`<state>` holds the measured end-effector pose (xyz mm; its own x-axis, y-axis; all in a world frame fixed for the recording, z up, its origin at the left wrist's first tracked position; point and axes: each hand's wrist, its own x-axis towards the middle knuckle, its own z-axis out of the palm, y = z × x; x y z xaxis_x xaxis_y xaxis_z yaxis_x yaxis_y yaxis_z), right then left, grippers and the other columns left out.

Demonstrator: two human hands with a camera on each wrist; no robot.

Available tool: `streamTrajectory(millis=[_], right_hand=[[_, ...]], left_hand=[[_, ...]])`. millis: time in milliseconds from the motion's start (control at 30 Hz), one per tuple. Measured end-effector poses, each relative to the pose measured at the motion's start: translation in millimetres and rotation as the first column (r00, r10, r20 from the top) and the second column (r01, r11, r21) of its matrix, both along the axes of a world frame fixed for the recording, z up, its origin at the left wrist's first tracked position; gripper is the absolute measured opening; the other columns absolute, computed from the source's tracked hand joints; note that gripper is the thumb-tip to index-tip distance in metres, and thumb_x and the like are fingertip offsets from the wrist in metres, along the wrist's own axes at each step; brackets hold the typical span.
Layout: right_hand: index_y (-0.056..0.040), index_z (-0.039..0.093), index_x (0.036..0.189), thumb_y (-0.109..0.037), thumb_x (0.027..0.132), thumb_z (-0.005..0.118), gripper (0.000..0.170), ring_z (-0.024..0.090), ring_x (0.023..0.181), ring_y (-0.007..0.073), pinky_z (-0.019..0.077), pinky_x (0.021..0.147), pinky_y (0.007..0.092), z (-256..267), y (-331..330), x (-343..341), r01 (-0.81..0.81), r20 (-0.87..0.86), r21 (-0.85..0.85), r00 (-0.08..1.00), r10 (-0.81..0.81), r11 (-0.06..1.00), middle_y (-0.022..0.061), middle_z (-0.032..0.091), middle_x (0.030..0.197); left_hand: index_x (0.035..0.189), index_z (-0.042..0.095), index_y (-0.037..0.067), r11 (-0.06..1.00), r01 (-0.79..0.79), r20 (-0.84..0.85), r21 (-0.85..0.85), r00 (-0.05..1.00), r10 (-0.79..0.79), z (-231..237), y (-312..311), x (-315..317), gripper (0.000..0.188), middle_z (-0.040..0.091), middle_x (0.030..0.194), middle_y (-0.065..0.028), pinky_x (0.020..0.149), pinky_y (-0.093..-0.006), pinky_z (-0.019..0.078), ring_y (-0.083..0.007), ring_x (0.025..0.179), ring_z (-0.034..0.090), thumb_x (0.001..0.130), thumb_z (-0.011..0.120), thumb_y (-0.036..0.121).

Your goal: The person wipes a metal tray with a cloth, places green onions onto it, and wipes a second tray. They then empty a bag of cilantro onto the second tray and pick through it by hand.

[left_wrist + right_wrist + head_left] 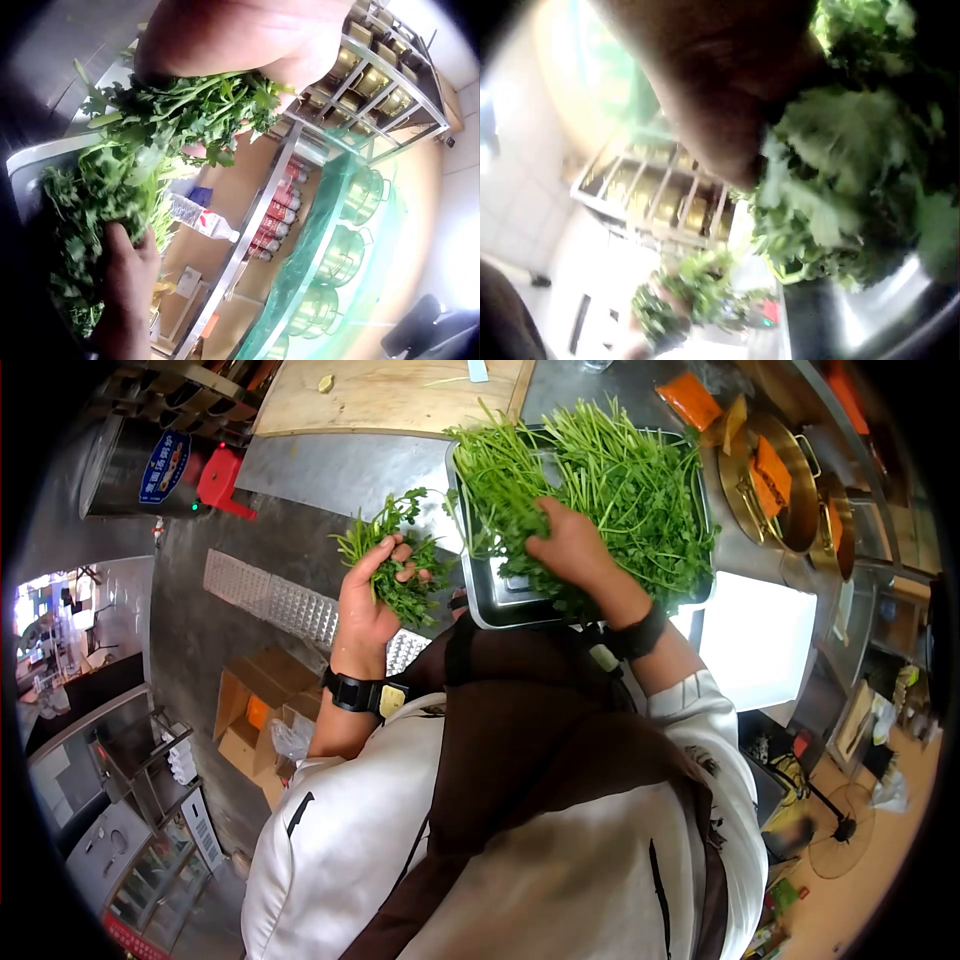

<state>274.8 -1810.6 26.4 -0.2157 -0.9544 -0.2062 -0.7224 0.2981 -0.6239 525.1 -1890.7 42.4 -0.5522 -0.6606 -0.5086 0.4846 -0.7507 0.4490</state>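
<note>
A small bunch of cilantro (408, 600) sits in my left hand (366, 602), fingers curled round it, just left of a metal tray (483, 602). Long-stemmed cilantro (640, 490) heaps the tray, leaves toward me and stems toward the far rim. Over the tray's left half, my right hand (578, 548) grips some of the greens; its fingertips are partly hidden among the leaves. The left wrist view shows the held bunch (217, 105) under the left palm, with the right hand (129, 289) in the leaves below. Leaves (832, 180) fill much of the right wrist view.
A wooden board (390, 395) lies beyond the tray at the far left. Brass-coloured pans (795, 480) with orange packets stand to the right, near a white panel (757, 640). A red object (222, 482) is at the left, and a cardboard box (245, 700) stands lower down.
</note>
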Motion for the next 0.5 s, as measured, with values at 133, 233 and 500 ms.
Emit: streamTrajectory(millis=[133,233,500], right_hand=[[0.0007,0.056,0.107,-0.015,0.076,0.056,0.035,0.062,0.078,0.0220,0.0509,0.069,0.0331,22.0,17.8,-32.6,0.315,0.732,0.102,0.619,-0.286,0.943,0.0103,0.062,0.097],[0.0013,0.054,0.113,-0.014,0.083,0.049,0.034,0.060,0.081,0.0197,0.0498,0.071,0.0335,28.5,38.7,-41.0,0.460,0.901,0.352,0.070,-0.429,0.815,0.0111,0.060,0.103],[-0.0001,0.055,0.115,-0.019,0.083,0.058,0.037,0.061,0.082,0.0223,0.0465,0.073,0.0311,-2.0,55.0,-57.2,0.512,0.509,0.213,0.669,-0.542,0.832,0.0145,0.064,0.090]], left_hand=[[0.096,0.054,0.005,1.000,-0.017,-0.011,-0.009,1.000,0.017,-2.0,-6.0,3.0,0.012,0.047,0.074,0.0017,0.072,-0.0325,0.0422,-0.0087,0.059,0.045,0.089,0.053,0.015],[0.096,0.054,0.005,1.000,-0.016,-0.007,-0.017,1.000,0.016,-3.7,-8.3,2.8,0.012,0.047,0.074,0.0016,0.073,-0.0330,0.0427,-0.0091,0.060,0.045,0.089,0.053,0.015],[0.095,0.055,0.005,0.997,0.077,0.101,-0.006,0.992,-0.076,-4.0,-12.1,-4.6,0.012,0.050,0.074,0.0008,0.071,-0.0336,0.0441,-0.0107,0.061,0.047,0.088,0.054,0.015]])
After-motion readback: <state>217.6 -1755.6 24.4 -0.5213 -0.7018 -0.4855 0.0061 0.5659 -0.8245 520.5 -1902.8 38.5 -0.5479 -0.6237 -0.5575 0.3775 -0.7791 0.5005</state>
